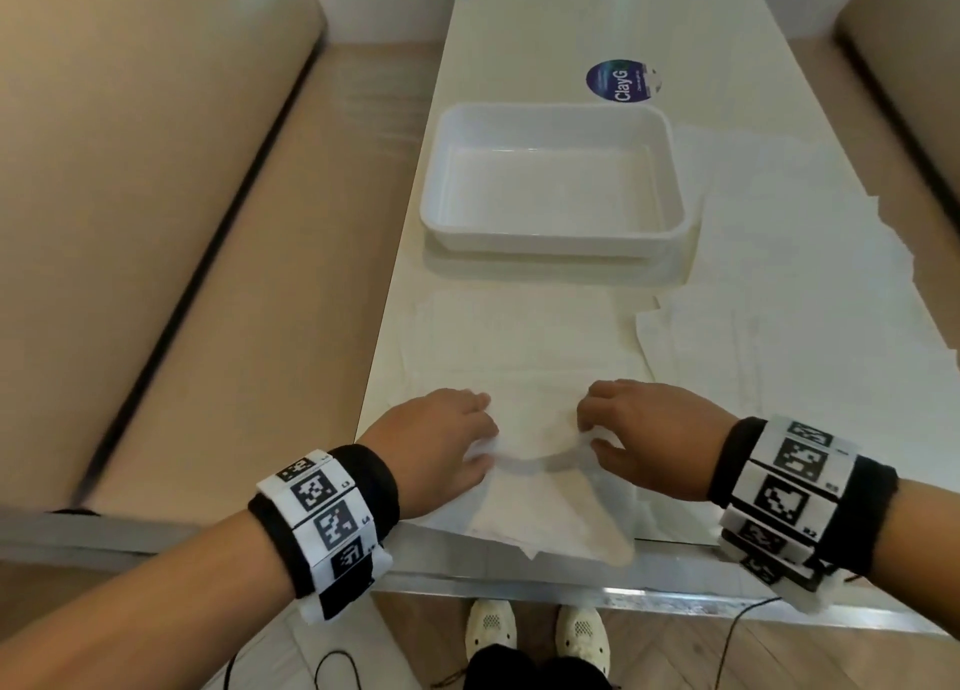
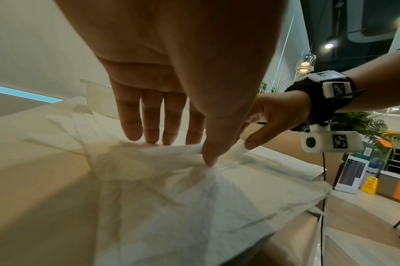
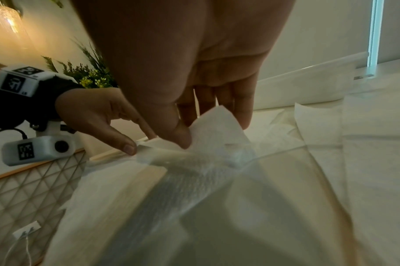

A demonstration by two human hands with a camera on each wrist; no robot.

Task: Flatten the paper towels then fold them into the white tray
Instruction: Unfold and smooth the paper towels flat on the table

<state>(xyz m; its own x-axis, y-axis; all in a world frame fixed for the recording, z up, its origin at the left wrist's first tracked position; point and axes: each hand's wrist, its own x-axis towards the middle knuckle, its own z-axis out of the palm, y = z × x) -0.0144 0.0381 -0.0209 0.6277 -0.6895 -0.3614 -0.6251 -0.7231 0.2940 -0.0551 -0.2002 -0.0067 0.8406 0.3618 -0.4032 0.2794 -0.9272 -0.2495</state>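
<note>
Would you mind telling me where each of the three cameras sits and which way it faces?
Head: worn on the head, looks down the table at the white tray; both forearms and shoes show.
Left wrist: looks along the left hand at the paper towel; the right hand shows opposite.
Right wrist: looks along the right hand at the towel.
All three share the towel pinched by both hands.
</note>
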